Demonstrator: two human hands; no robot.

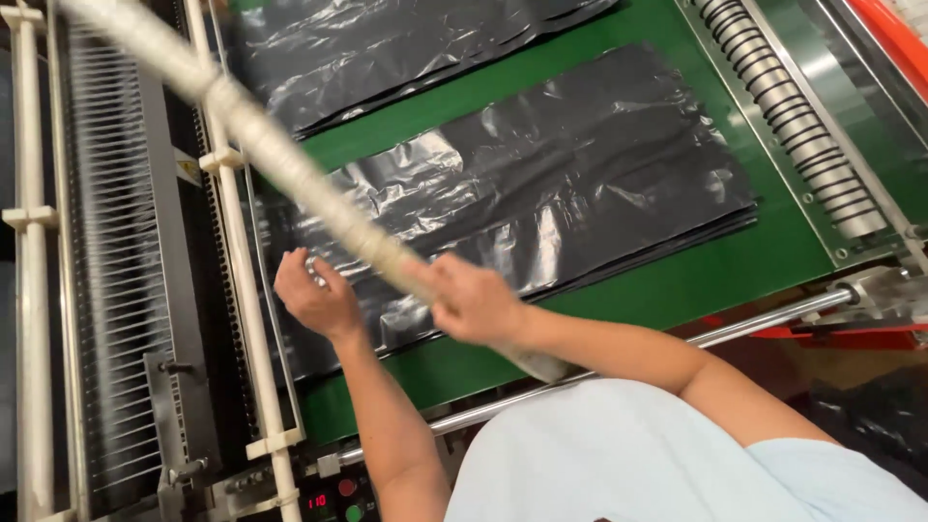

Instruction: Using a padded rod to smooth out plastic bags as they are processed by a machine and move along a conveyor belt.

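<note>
Stick (271, 155), motion-blurred, hides the bags (541, 193) partly.

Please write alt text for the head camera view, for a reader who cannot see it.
A person's right hand grips a long pale wrapped stick over a stack of black plastic bags on a green machine bed. The left hand rests open on the bags' near edge.

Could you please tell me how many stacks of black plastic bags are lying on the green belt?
2: one stack lies mid-belt by both hands; the other stack lies at the top edge, partly cut off, so more may lie beyond.
</note>
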